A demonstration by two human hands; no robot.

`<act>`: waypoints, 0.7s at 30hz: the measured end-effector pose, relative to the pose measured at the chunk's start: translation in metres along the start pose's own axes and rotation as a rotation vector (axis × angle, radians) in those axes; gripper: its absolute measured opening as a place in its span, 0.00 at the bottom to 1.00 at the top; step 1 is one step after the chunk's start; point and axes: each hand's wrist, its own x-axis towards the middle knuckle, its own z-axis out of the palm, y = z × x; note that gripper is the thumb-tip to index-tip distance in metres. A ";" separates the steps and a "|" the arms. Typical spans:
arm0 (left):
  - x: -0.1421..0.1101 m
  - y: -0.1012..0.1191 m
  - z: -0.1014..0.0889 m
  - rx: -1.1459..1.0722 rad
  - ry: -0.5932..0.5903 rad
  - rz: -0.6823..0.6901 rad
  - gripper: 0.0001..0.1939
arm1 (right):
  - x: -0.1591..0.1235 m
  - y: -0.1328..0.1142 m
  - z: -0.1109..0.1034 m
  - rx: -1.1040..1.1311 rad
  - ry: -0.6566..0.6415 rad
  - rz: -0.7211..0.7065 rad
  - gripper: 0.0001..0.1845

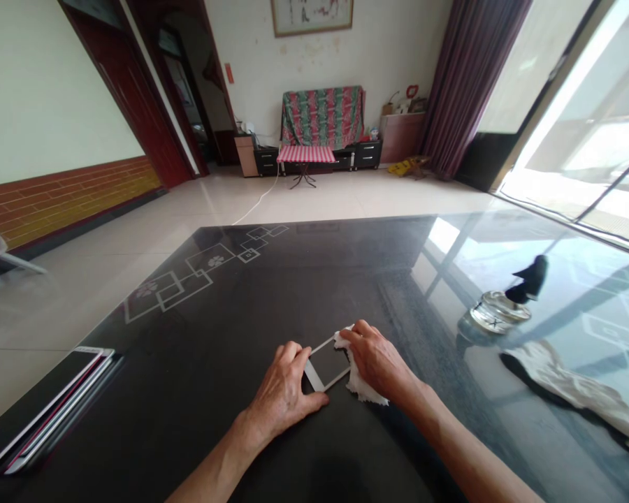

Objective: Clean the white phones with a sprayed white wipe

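Note:
A small phone (327, 363) with a white frame and dark screen lies flat on the dark glass table (230, 307). My left hand (286, 392) rests at its left end, fingers curled around the edge, holding it in place. My right hand (377, 360) presses a crumpled white cloth (359, 384) onto the phone's right side, fingers closed on the cloth.
Two larger tablets or phones (47, 409) lie stacked at the table's near left edge. A glass ashtray (499, 312) holding a dark object stands at the right, and a white rag (576, 391) lies beside it. Beyond the table are a tiled floor, a covered bench and cabinets.

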 end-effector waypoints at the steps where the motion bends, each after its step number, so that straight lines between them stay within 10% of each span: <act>1: 0.000 0.001 0.000 0.008 0.000 -0.004 0.27 | 0.000 -0.001 0.000 0.001 0.006 0.004 0.18; 21: 0.004 -0.004 -0.005 -0.063 -0.002 0.074 0.23 | -0.034 -0.035 0.005 0.028 -0.089 -0.021 0.19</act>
